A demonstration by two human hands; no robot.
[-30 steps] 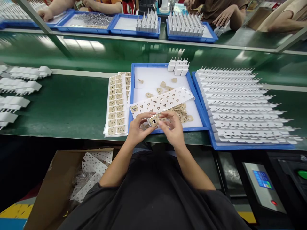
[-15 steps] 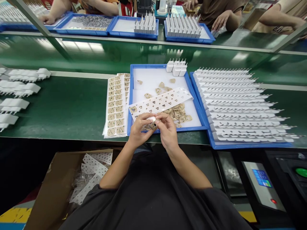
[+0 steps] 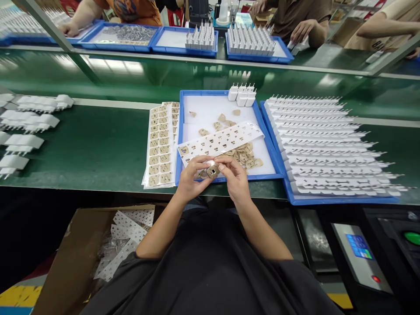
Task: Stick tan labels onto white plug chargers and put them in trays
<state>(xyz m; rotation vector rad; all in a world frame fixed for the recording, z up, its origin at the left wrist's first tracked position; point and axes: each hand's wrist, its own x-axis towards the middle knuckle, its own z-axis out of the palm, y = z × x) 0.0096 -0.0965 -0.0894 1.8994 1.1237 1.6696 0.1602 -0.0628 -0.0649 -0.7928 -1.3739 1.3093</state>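
Observation:
A white plug-in charger point(image 3: 212, 170) is held over the near edge of the blue-rimmed tray point(image 3: 205, 92), its end face with a beige sticker and a dark port turned up towards me. My left hand point(image 3: 193, 177) grips it between thumb and fingers. At its right side, the thumb and forefinger of my right hand point(image 3: 236, 177) are bent against the charger. Just beyond my hands lies a partly used white sticker strip point(image 3: 223, 138), one beige sticker left at its left end. Loose beige pieces point(image 3: 244, 154) are heaped beside it.
White chargers point(image 3: 242, 95) stand at the tray's back right corner. A second tray of chargers point(image 3: 321, 148) is on the right, sticker sheets point(image 3: 159, 148) on the left. More chargers point(image 3: 24, 142) lie far left. Below sits a carton point(image 3: 62, 262) of used strips. Co-workers' hands point(image 3: 302, 30) show across.
My right thumb has drawn back to the right, off the charger's end face, so the sticker and port show more fully. The left hand keeps its hold.

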